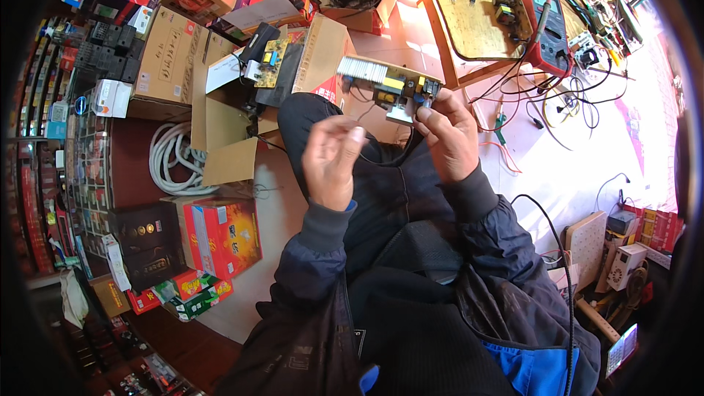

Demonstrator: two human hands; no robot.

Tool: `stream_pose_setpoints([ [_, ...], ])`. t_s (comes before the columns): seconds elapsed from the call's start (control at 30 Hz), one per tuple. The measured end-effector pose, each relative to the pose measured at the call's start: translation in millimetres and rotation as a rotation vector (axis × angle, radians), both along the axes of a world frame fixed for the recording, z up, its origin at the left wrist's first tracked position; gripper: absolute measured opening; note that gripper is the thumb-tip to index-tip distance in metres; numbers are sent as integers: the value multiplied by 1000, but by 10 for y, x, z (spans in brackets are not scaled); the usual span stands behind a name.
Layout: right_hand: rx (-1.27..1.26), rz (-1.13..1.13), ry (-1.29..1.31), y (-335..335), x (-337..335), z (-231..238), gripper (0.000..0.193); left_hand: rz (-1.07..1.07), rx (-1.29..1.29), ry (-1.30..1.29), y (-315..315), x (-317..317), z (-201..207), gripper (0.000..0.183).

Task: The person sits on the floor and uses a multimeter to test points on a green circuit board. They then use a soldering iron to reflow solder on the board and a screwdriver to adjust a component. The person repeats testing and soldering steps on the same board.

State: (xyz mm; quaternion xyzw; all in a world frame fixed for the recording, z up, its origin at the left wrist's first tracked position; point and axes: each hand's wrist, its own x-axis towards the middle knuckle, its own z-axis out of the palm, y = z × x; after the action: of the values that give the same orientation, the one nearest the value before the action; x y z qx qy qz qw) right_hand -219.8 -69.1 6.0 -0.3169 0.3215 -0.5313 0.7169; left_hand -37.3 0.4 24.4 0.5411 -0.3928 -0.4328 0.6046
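Note:
My right hand grips one end of a power supply circuit board, with the thumb and fingers closed at its right edge. The board is tilted above my knees and carries a ribbed silver heat sink, yellow parts and small dark components. Left of the board, my left hand is closed in a pinch. From its fingertips a thin dark wire runs up toward the board's left side; its far end is hard to make out. Part of the board's right end is hidden by my right fingers.
An open cardboard box holds another board with yellow parts. A wooden table at the back right bears a red-rimmed multimeter; cables hang off it. Green-handled pliers lie below. Left are a coiled white hose and a red box.

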Motion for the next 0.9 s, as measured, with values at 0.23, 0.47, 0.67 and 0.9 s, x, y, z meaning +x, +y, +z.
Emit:
stream_pose_setpoints([
  [0.23, 51, 37, -173, 81, 111, 22, 30, -147, 81, 394, -228, -346, -35, 35],
  [0.47, 72, 69, -196, 138, 84, 130, 34, -125, 6, 668, -246, -323, -84, 32],
  [0.67, 44, 149, -83, 202, 39, 126, 35, -102, 34, 616, -245, -210, -114, 39],
  [0.9, -2, 143, 78, 262, -141, 171, 36, -111, 57, 517, -217, -54, 10, 34],
])
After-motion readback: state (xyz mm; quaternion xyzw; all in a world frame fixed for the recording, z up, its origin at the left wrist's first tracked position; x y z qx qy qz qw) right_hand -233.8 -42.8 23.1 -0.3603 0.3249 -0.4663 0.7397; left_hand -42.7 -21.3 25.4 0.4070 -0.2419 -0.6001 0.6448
